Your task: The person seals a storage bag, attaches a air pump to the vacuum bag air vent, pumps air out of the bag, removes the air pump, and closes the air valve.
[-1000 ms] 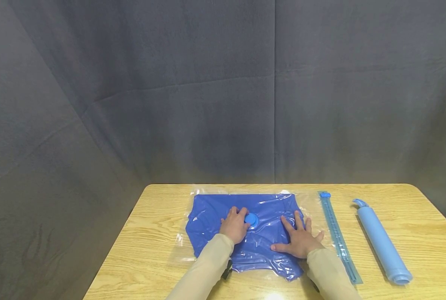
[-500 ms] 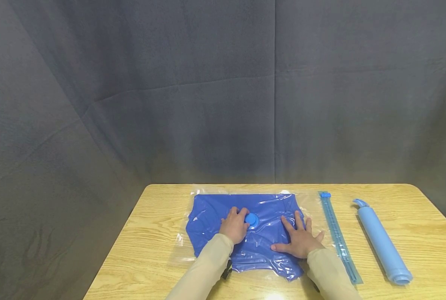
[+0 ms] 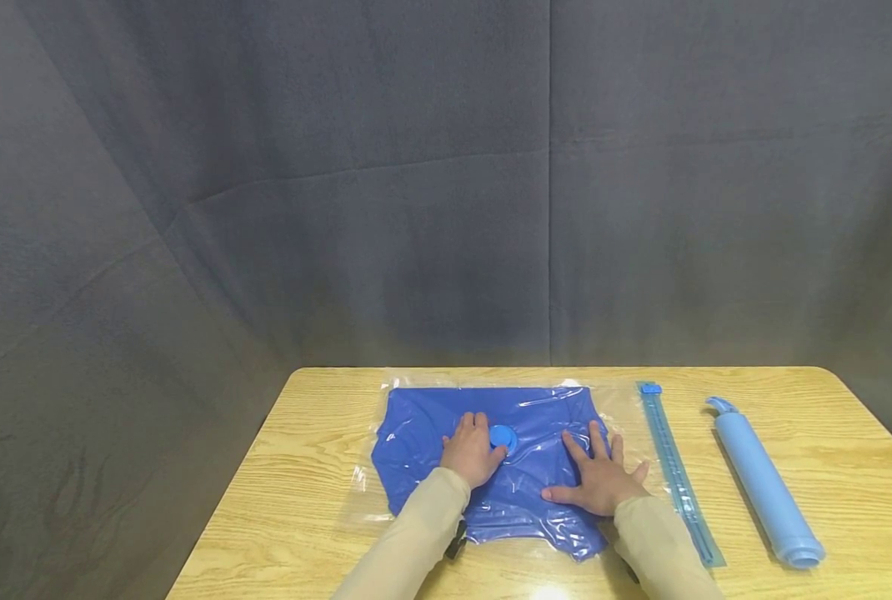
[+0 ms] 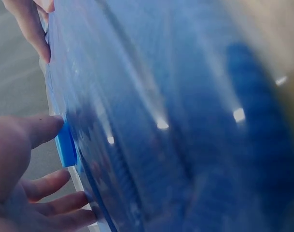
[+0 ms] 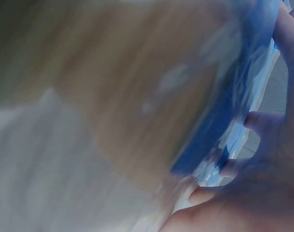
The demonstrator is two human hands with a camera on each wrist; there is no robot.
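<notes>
A clear vacuum storage bag [image 3: 367, 487] lies flat on the table with folded blue fabric [image 3: 423, 408] inside. On its upper face sits a round blue valve cap [image 3: 502, 436]. My left hand [image 3: 470, 454] rests on the bag just left of the cap, fingers fairly straight. In the left wrist view, the left thumb [image 4: 45, 126] touches or nearly touches the edge of the valve cap [image 4: 66, 146]. My right hand [image 3: 603, 483] rests spread on the bag's right part, pressing its film. The right wrist view shows the right fingers [image 5: 262, 123] against the bag.
The bag's teal zip strip [image 3: 674, 471] with a blue slider [image 3: 650, 389] runs down its right end. Farther right lies a light blue hand pump [image 3: 764, 483]. A grey curtain [image 3: 446, 208] hangs behind the wooden table [image 3: 281, 483].
My left index finger has come off the valve cap and moved left beside the other fingers, and the thumb now points at the cap. My right hand, bag and pump have stayed put.
</notes>
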